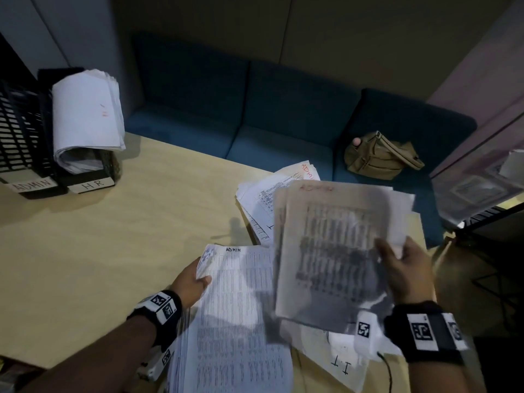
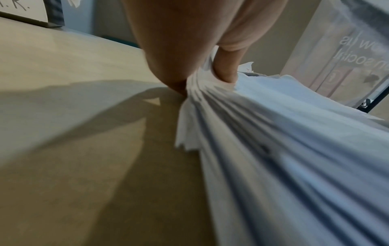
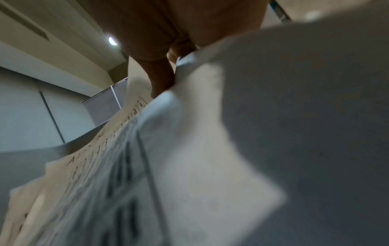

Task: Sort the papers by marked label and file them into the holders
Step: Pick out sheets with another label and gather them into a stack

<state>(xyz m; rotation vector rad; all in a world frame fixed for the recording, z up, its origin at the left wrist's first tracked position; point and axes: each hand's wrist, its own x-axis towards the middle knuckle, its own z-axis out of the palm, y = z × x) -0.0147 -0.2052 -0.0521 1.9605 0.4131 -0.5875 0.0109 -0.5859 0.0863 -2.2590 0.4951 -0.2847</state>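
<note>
My left hand [image 1: 195, 282] pinches a thick stack of printed sheets [image 1: 235, 316] marked ADMIN by its left edge; in the left wrist view the thumb and a finger clamp the fanned stack [image 2: 273, 149] above the table. My right hand [image 1: 402, 268] grips a blurred sheaf [image 1: 331, 251] with a red ADMIN mark, lifted above the table; the sheaf [image 3: 168, 166] fills the right wrist view. More loose papers [image 1: 272, 194] lie behind, one marked ADMIN in red. A sheet marked I T [image 1: 343, 367] lies under my right wrist. Black holders labelled ADMIN [image 1: 31, 184] and HR [image 1: 92, 185] stand far left.
The HR holder has a curled wad of papers [image 1: 85, 114] in it. A blue sofa [image 1: 255, 114] runs behind the wooden table [image 1: 85, 251], with a khaki bag [image 1: 380, 156] on its seat. A glass partition stands at the right.
</note>
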